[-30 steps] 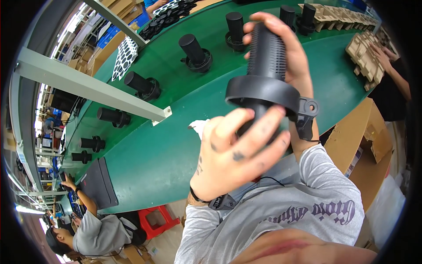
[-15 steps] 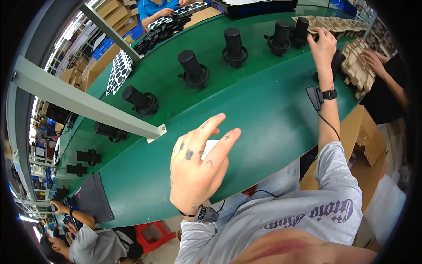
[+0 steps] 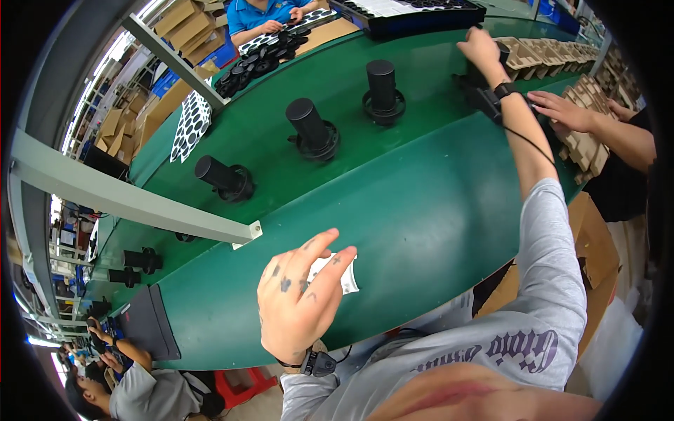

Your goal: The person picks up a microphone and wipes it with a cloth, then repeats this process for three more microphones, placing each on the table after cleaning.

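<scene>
My left hand (image 3: 298,302) hovers low over the near part of the green table, fingers curled. A thin white piece (image 3: 347,275) with a curved edge shows between its thumb and index finger and appears to be held. At the far right my right hand (image 3: 483,55) is curled over the upper part of a black cylindrical unit (image 3: 469,83); its fingertips are partly hidden. Similar black units, each a cylinder with a round collar, stand in a row to the left, among them a nearer unit (image 3: 382,91), another unit (image 3: 312,130) and a tilted unit (image 3: 225,179).
A grey metal post (image 3: 140,189) crosses the left side. Another person's hand (image 3: 562,111) is by the cardboard pulp trays (image 3: 586,133) at right. Across the belt sit a black tray (image 3: 421,21) and dark rings (image 3: 260,63). A black folder-like mat (image 3: 149,319) lies left.
My right hand has moved left and away from me, onto a black unit. My left hand has come nearer with the white piece. The other person's hand has reached further left.
</scene>
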Tool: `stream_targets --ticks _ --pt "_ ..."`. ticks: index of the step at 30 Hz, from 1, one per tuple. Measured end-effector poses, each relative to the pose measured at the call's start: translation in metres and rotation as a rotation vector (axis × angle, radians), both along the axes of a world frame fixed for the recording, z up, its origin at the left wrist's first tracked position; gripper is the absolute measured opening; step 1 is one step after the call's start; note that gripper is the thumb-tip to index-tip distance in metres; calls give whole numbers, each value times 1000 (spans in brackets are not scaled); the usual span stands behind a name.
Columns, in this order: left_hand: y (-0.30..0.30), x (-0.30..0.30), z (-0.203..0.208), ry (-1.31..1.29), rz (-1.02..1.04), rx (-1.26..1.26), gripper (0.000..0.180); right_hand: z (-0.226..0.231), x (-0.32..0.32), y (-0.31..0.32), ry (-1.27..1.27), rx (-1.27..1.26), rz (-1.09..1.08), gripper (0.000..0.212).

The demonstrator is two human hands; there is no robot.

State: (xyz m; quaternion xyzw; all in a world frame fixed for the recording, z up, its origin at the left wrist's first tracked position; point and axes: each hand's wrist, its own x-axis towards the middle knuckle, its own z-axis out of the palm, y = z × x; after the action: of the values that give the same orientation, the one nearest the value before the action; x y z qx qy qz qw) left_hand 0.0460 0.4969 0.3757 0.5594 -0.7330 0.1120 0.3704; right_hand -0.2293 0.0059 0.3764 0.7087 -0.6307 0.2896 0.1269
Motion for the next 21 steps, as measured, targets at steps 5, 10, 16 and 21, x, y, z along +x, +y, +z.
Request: stream_targets --ticks 5,10,16,21 --pt "5 1 3 -32 24 -18 42 21 -36 -26 123 264 -330 67" --pt "6 6 3 -36 -24 -16 42 9 -88 -53 36 335 -265 64" --pt "8 10 1 -49 -29 -48 41 1 -57 -12 198 128 -39 45" --pt "22 16 6 66 14 -173 38 13 -46 89 -18 -228 381 44"
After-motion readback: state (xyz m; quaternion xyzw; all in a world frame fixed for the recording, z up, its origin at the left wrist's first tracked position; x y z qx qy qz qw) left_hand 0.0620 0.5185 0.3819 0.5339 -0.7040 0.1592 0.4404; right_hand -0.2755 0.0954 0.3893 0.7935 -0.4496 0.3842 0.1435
